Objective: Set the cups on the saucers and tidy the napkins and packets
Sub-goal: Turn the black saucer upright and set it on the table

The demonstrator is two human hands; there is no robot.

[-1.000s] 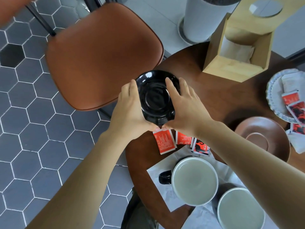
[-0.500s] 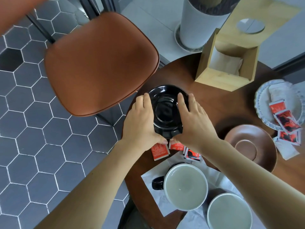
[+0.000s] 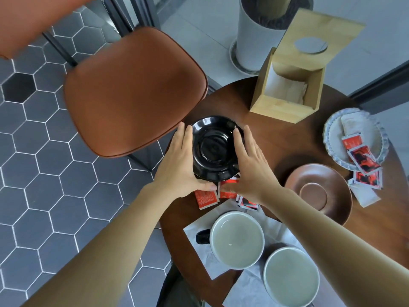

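Dark round table (image 3: 276, 138) holds everything. Your left hand (image 3: 179, 165) and right hand (image 3: 250, 165) hold the black saucer (image 3: 213, 148) by its 2 sides, fingers mostly straight along the rim, thumbs at the near edge. It sits near the table's far left edge, with red packets (image 3: 205, 199) just beside its near rim. If you push it further left, it could slide off onto the floor. If it lands on a packet, it may wobble. The 2 cups (image 3: 238, 239) wait nearby on napkins (image 3: 199, 258).
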